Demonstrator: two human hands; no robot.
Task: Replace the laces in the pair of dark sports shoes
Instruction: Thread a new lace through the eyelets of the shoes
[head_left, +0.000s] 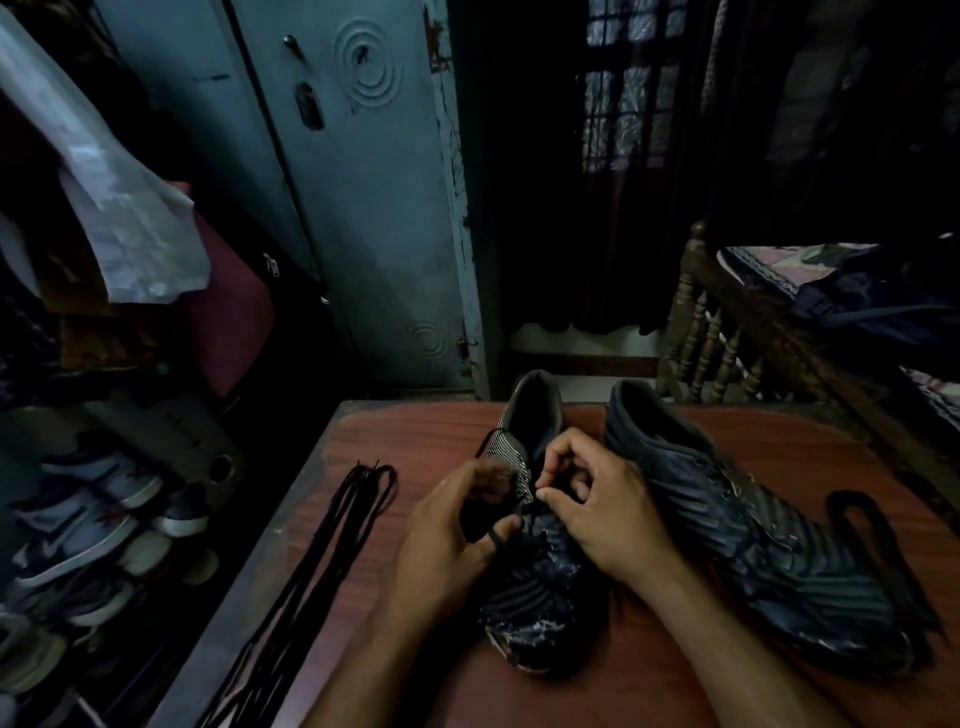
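Observation:
Two dark sports shoes stand on a reddish wooden table (395, 447). The left shoe (535, 587) lies under both my hands, toe toward me. My left hand (457, 530) holds a dark lace (501, 535) looped over its fingers at the shoe's left side. My right hand (597, 504) pinches the lace at the eyelets with thumb and forefinger. The right shoe (737, 519) lies beside it without a lace in its eyelets. A loose dark lace (883, 551) rests on the table at its right. A bundle of black laces (332, 540) lies along the table's left edge.
A blue metal cupboard (363, 208) stands behind the table. Shelves at the left hold several other shoes (88, 514) and hanging cloth (104, 208). A wooden bed frame (727, 332) with bedding is at the right.

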